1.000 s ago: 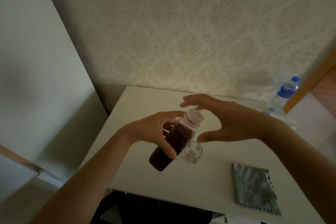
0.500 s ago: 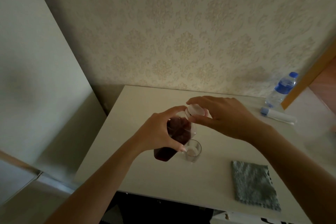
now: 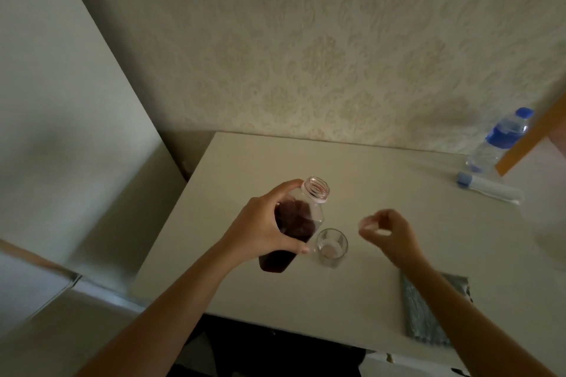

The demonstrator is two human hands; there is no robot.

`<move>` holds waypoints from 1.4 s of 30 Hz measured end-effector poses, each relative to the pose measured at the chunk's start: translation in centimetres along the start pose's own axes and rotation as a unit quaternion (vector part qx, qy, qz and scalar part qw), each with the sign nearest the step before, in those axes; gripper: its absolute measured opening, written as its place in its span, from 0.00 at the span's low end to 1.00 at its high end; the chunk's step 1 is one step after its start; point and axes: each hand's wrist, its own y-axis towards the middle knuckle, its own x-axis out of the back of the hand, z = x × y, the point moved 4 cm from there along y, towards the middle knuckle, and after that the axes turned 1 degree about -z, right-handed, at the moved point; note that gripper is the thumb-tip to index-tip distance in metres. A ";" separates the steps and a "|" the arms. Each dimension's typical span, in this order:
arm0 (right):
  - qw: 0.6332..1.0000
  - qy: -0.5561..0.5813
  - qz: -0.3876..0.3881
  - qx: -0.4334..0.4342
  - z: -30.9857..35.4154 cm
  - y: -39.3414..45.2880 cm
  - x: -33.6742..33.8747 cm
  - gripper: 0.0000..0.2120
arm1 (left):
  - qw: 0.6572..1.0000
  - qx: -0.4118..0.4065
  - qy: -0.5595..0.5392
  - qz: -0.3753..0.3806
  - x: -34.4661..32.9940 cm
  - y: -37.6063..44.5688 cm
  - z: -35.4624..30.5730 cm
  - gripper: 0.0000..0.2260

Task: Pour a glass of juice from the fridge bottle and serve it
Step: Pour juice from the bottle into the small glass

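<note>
A clear juice bottle [image 3: 301, 217] with dark red juice is gripped around its middle by my left hand [image 3: 263, 226], slightly tilted, its mouth uncapped. Just right of the bottle's base, an empty small glass [image 3: 331, 247] stands on the white table [image 3: 352, 177]. My right hand [image 3: 389, 231] hovers to the right of the glass, with the pale bottle cap [image 3: 369, 223] pinched in its fingertips.
A grey cloth [image 3: 425, 315] lies at the table's front right, partly under my right forearm. At the back right stand a blue-capped water bottle [image 3: 499, 141] and a lying white tube [image 3: 487, 188]. A patterned wall runs behind the table; the table's left edge drops off.
The cap has come off the bottle. My right hand moved right and down, away from the bottle mouth, carrying the cap. The left hand still holds the bottle.
</note>
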 end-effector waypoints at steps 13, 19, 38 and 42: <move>0.948 -0.304 0.065 -0.070 -13.5 -0.9 -4.6 0.28 | 0.997 0.065 -0.023 -0.036 -4.6 0.6 5.2 0.45; 0.946 -0.305 0.102 -0.038 -14.1 -1.0 -4.6 0.37 | 0.995 0.077 -0.020 -0.062 -4.5 -0.1 5.8 0.40; 0.996 -0.076 0.052 -0.017 -8.6 0.5 -9.7 0.41 | 0.994 0.056 0.006 -0.091 -2.4 -1.0 6.6 0.37; 0.999 -0.011 0.031 0.010 -4.5 0.3 -8.0 0.41 | 0.992 0.055 0.047 -0.099 -1.2 -1.0 6.0 0.41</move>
